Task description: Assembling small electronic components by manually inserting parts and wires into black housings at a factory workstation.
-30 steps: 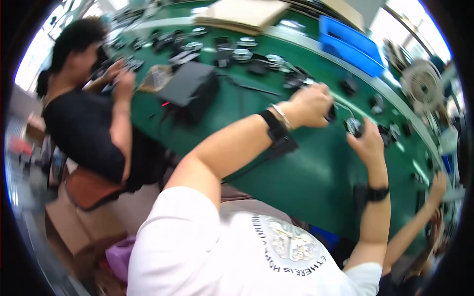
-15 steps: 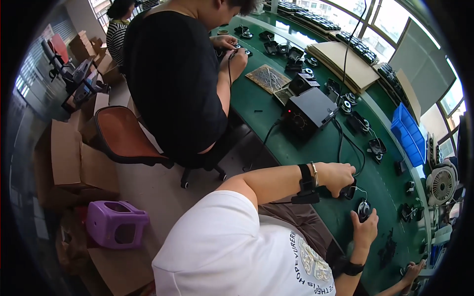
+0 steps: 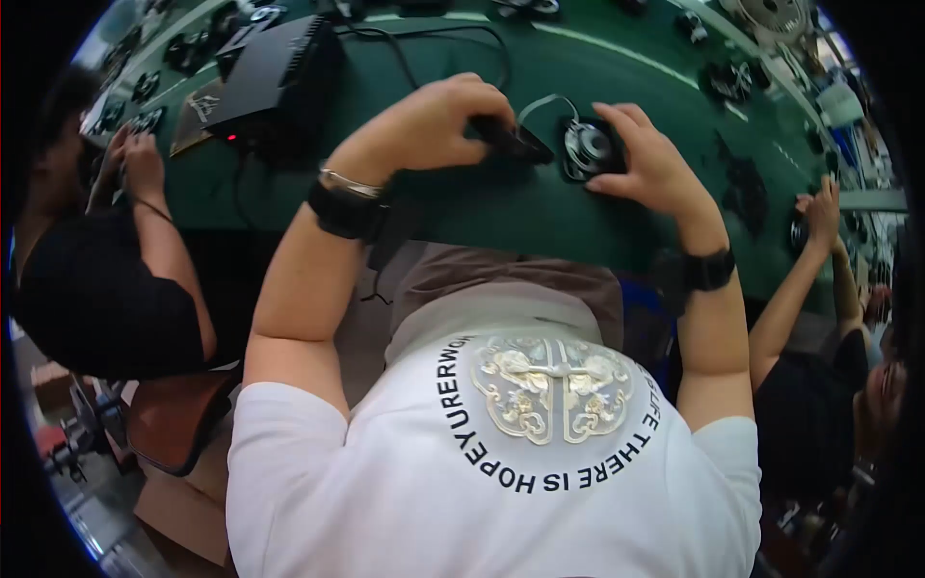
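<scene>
My left hand (image 3: 443, 125) is closed on a dark plastic housing (image 3: 511, 142), which is tilted just above the green table. In my right hand (image 3: 650, 159) is a small round speaker (image 3: 590, 147) with a black frame, its cone side facing up. Thumb and fingers grip the speaker from its right side. A pale thin wire (image 3: 547, 99) arches between the housing and the speaker. My left fingertips are partly hidden behind the hand, and the picture is a little blurred.
A black box-shaped device (image 3: 279, 82) with a red light and thick black cables (image 3: 414, 37) stands left on the green table (image 3: 462, 207). Co-workers sit at both sides, one person's hand (image 3: 822, 217) near my right. Speaker parts (image 3: 729, 82) and a fan (image 3: 776, 14) lie beyond.
My view has swung round to the right, so the device and the left co-worker sit further left. Both hands still hold the wired housing and speaker, now closer together.
</scene>
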Motion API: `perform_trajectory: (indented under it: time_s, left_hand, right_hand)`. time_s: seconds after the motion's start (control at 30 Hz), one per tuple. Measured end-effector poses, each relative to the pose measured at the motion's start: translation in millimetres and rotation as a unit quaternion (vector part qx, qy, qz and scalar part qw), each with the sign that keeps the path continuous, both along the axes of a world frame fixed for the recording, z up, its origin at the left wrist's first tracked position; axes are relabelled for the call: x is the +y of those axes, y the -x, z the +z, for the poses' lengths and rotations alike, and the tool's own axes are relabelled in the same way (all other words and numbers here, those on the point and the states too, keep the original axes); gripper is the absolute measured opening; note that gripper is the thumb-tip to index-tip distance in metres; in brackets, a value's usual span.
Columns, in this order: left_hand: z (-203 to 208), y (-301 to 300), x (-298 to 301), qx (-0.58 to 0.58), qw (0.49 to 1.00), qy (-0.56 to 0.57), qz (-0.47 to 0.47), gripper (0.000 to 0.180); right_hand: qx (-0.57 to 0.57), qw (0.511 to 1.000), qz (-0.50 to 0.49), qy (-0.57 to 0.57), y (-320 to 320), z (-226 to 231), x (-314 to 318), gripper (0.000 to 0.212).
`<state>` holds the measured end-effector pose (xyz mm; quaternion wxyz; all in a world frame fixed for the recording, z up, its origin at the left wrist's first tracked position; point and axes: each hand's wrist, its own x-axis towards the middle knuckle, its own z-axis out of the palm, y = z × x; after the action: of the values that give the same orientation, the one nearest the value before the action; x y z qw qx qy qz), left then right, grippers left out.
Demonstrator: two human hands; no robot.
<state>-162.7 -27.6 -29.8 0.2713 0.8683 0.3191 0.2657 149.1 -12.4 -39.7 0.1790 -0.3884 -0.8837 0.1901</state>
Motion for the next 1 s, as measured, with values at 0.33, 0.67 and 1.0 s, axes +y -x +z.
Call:
perform_trajectory:
  time_s: [0.33,0.67,1.0]
  left_hand:
    - [14,-51,46,-0.345,0.884,0.308,-0.069,0.021]
    - [37,-140,50,-0.34,0.842,0.414,0.07,0.037]
    - [43,-163,1,-0.353,0.922,0.153,0.041,0.053]
  right_hand:
    - [0.078,0.996,-0.028,-0.016,-20,14,-11,0.075]
    - [0.441,0.85,-0.088,0.272,-11,35,-9,0.046]
    - [0.704,0.565,-0.087,0.422,-33,66,-5,0.033]
